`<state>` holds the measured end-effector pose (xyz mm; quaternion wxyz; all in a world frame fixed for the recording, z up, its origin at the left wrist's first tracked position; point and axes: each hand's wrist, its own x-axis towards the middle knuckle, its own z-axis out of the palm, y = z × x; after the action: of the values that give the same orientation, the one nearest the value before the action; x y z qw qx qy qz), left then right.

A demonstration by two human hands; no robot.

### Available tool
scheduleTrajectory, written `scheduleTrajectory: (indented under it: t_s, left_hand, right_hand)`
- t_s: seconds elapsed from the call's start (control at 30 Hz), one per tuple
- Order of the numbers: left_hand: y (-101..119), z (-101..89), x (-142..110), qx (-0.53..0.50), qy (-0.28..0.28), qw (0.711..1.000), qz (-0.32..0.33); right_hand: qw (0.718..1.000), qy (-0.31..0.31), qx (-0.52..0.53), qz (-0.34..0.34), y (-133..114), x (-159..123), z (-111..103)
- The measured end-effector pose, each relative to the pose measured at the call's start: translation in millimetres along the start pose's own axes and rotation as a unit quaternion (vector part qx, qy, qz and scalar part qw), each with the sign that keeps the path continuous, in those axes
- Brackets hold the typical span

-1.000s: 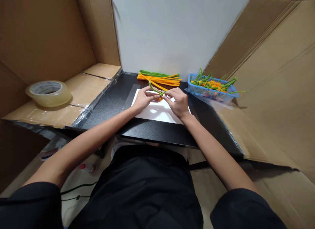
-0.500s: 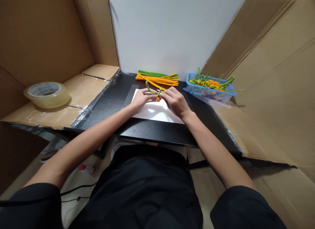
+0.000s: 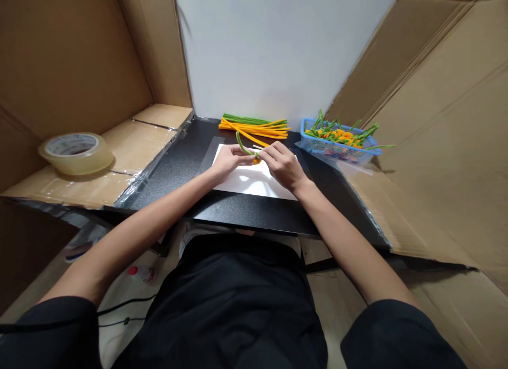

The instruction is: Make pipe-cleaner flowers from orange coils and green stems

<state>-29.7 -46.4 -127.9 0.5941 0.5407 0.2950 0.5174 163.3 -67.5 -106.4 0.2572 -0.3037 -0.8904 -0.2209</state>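
Both hands meet above a white sheet on the black table. A small orange pipe-cleaner piece with a green pipe cleaner attached sits between the fingertips. My left hand is closed on it from the left, the long green end curving up above the fingers. My right hand pinches the green at the top of the orange piece, partly hiding it. A thin pale stick-like tip shows by the right fingers; what it is I cannot make out.
Behind the hands lies a bundle of orange pipe cleaners and green pipe cleaners. At the back right stands a blue basket filled with green and orange pieces. A tape roll rests on the cardboard ledge at left. Cardboard walls flank the table.
A short green end that stood up by my right fingers is now down against the orange piece, under the fingertips. Both hands stay nearly in place.
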Motion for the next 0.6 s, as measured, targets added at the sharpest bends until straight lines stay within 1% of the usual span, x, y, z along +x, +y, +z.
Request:
scheduleTrajectory:
  t_s: [0.13,0.23,0.33,0.37,0.4,0.43,0.47,0.5,0.53,0.57,0.6]
  left_hand:
    - [-2,2.5,-1,0.029,0.013,0.997,0.064]
    - [-4,5.3,-3,0.061,0.021,0.991,0.115]
    - [-5,8.3,-7,0.109,0.051,0.977,0.174]
    - [-4,8.9,-9,0.135,0.064,0.969,0.195]
    - [-3,9.3,-11,0.167,0.073,0.959,0.217]
    - [-2,9.4,-13,0.205,0.072,0.946,0.239]
    - [0,9.2,-15,0.246,0.060,0.932,0.259]
    - [1,8.9,-16,0.284,0.036,0.918,0.273]
    - [2,8.4,-17,0.314,0.008,0.907,0.280]
    - [3,7.9,-17,0.332,-0.017,0.900,0.281]
    - [3,7.2,-16,0.340,-0.034,0.898,0.276]
  right_hand:
    - [0.999,0.003,-0.046,-0.001,-4,2,0]
    - [0.999,0.001,-0.025,0.033,-11,5,0]
    - [0.994,0.022,0.035,0.100,-16,11,2]
    - [0.987,0.035,0.074,0.136,-17,13,2]
    - [0.974,0.041,0.131,0.179,-16,14,2]
    - [0.951,0.033,0.206,0.227,-15,14,2]
    - [0.916,0.007,0.294,0.272,-12,14,1]
    - [0.868,-0.031,0.385,0.311,-9,13,1]
    - [0.814,-0.071,0.466,0.339,-5,11,0]
    - [0.764,-0.100,0.527,0.360,-2,9,0]
    - [0.727,-0.111,0.565,0.375,1,7,-1]
